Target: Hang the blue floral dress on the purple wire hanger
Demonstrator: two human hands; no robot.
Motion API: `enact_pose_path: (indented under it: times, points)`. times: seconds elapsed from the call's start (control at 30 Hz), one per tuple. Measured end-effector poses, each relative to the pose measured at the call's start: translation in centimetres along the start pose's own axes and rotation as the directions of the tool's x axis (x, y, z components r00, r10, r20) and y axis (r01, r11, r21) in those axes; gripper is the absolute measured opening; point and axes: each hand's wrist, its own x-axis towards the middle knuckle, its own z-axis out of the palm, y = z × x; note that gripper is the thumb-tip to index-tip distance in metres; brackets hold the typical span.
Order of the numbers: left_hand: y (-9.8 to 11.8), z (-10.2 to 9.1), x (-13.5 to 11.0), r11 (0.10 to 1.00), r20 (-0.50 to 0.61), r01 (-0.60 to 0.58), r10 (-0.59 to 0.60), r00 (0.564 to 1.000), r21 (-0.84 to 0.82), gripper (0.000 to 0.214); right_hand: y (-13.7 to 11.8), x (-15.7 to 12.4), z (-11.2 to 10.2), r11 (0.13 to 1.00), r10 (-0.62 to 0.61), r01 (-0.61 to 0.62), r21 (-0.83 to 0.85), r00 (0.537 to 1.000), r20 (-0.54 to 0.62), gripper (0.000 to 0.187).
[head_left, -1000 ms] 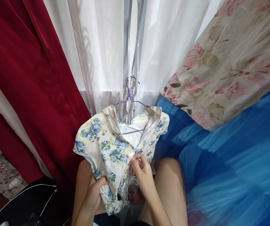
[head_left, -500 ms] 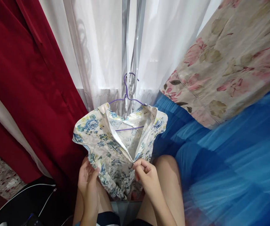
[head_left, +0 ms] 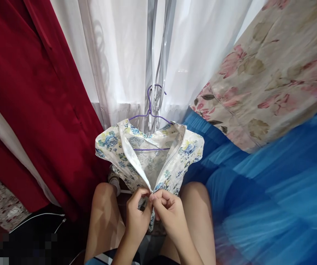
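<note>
Far to the left of the garment, below its level, runs a white cable [head_left: 37, 215]. The red cloth [head_left: 45, 92] hangs nearer on that side, and the white curtain [head_left: 119, 51] behind the garment. The garment [head_left: 150, 162] itself, white with blue flowers, is between the person's knees and the curtain, on a purple hanger [head_left: 149, 105], its front parted in a V. The left hand [head_left: 135, 218] is at the foot of that V, thumb and forefinger pinching the fabric. Just beside it, touching or almost so, the right hand [head_left: 171, 210] has its fingers curled closed on the garment's other edge. Right of the garment spreads blue tulle [head_left: 269, 195], with a flowered cloth [head_left: 274, 84] above it.
</note>
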Motion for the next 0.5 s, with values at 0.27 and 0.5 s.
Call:
enact_pose_path:
  times: [0.27, 0.5]
  points:
    - [0.0, -1.2, 1.0, 0.976, 0.029, -0.168, 0.166, 0.986, 0.139, 0.013, -6.5, 5.5, 1.2, 0.984, -0.176, 0.175, -0.014, 0.984, -0.043, 0.027]
    - [-0.3, -0.8, 1.3, 0.969, 0.116, -0.126, 0.103, 0.988, 0.213, 0.014, -13.4, 11.2, 1.9, 0.906, -0.422, 0.423, 0.027, 0.906, -0.038, 0.026]
